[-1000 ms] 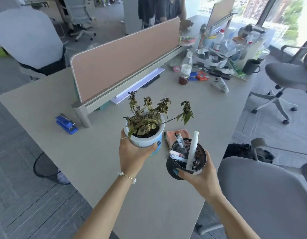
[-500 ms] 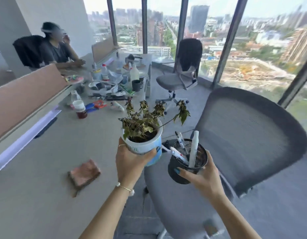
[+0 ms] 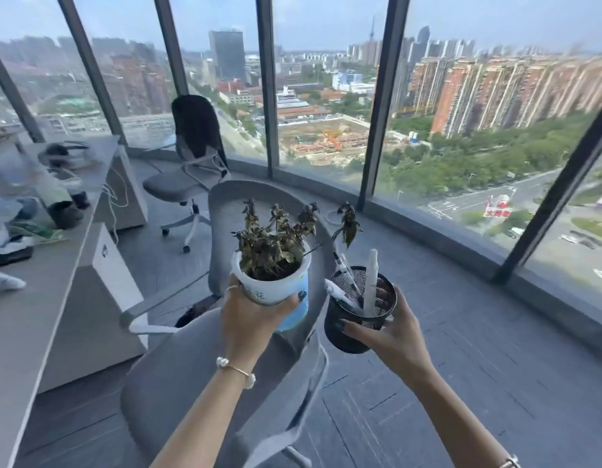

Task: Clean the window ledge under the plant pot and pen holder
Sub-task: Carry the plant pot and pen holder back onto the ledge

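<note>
Left hand (image 3: 250,319): fingers wrapped round the plant pot (image 3: 276,287), which is held upright in mid-air above the near chair (image 3: 178,369); a wilted plant (image 3: 276,238) is carried in it. A bracelet (image 3: 235,368) is worn at the wrist.
Right hand (image 3: 391,332): fingers curled round the pen holder (image 3: 357,319), a black mesh cup held just beside the pot, apart from it; pens (image 3: 370,282) are stood inside.
Desk (image 3: 19,319): set at left, cluttered at its far end.
Second chair (image 3: 195,157): placed further off, by the glass.
Window ledge (image 3: 438,228): a grey curved sill run below the panes, well beyond both held items.
</note>
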Action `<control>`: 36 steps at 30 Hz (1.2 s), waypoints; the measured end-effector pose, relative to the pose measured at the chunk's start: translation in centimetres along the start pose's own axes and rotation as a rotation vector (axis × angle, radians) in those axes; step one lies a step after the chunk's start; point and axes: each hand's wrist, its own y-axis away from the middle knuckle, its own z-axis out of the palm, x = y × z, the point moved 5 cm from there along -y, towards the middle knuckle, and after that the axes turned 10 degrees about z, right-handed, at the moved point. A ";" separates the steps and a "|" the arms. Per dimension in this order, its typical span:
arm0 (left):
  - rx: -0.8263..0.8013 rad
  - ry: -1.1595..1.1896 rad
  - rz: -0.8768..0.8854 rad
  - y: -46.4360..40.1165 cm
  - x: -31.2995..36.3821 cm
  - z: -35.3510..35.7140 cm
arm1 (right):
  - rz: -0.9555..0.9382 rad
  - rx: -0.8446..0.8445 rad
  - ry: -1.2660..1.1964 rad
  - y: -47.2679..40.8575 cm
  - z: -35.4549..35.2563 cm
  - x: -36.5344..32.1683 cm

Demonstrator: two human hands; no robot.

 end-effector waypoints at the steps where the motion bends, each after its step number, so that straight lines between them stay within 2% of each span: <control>1: -0.028 0.012 0.005 0.0 0.7 2.2 | 0.008 0.030 0.000 -0.3 -2.1 0.5; 6: -0.184 0.045 0.014 0.1 3.9 13.3 | 0.054 0.205 0.005 -1.0 -12.5 3.0; 15: -0.511 0.162 0.025 2.7 10.1 34.9 | 0.149 0.623 0.025 -0.8 -30.4 7.7; 23: -0.784 0.411 0.099 5.0 16.0 56.5 | 0.260 0.933 0.068 -3.2 -46.3 12.4; 29: -0.948 0.543 0.095 6.8 20.8 70.2 | 0.305 1.072 0.082 -4.8 -56.5 13.9; 36: -1.058 0.555 0.123 10.7 25.0 82.9 | 0.353 1.204 0.081 -6.3 -67.4 17.8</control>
